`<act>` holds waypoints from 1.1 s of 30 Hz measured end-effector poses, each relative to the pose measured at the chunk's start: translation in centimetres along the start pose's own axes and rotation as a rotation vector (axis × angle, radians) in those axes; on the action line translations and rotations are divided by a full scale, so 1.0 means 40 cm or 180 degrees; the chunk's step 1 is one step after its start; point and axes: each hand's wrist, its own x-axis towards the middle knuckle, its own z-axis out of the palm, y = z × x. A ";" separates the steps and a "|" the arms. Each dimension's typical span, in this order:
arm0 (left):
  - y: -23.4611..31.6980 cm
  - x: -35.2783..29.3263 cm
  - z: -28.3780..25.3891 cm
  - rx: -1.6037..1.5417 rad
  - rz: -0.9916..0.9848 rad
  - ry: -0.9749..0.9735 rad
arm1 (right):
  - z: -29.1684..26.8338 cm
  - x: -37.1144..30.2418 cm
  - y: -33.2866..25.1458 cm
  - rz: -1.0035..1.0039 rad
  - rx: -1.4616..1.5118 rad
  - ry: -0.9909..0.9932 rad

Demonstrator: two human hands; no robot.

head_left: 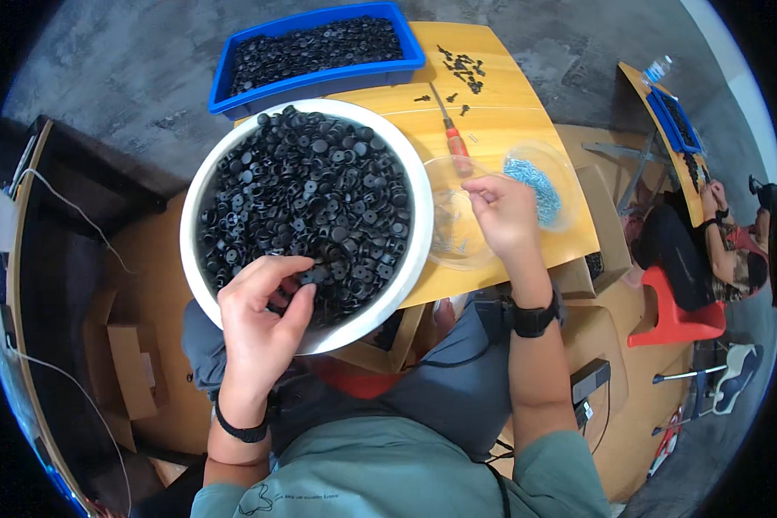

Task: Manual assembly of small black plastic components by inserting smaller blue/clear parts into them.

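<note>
A large white-rimmed bowl (418, 203), heaped with small round black plastic caps (319, 173), sits in front of me to the left. Over its near side is my left hand (263, 315), its thumb and forefinger closing around a black plastic cap (315, 274). My right hand (502, 211) is raised over a clear shallow dish (449, 250) with a few small screws in it. Its thumb and forefinger are pinched together, and whatever they hold is too small to make out. Right beside that hand, a second clear dish (570, 203) holds many silvery-blue screws (535, 186).
A red-handled screwdriver (456, 142) lies on the yellow wooden table (509, 112), with loose black parts (464, 69) beyond it. A blue tray (319, 85) full of black pieces stands behind the bowl. At far right another person (725, 250) works at a second table near a red stool (682, 311).
</note>
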 end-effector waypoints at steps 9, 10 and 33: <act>0.010 -0.023 -0.020 -0.0054 0.0045 0.0058 | 0.041 0.017 -0.012 -0.0259 -0.1913 -0.0590; 0.011 -0.026 -0.020 -0.0087 -0.0047 0.0019 | 0.046 0.020 -0.011 -0.0171 -0.2185 -0.0667; -0.020 -0.050 -0.036 -0.0864 -0.0226 0.0029 | 0.000 0.010 -0.035 -0.0189 -0.0895 -0.0245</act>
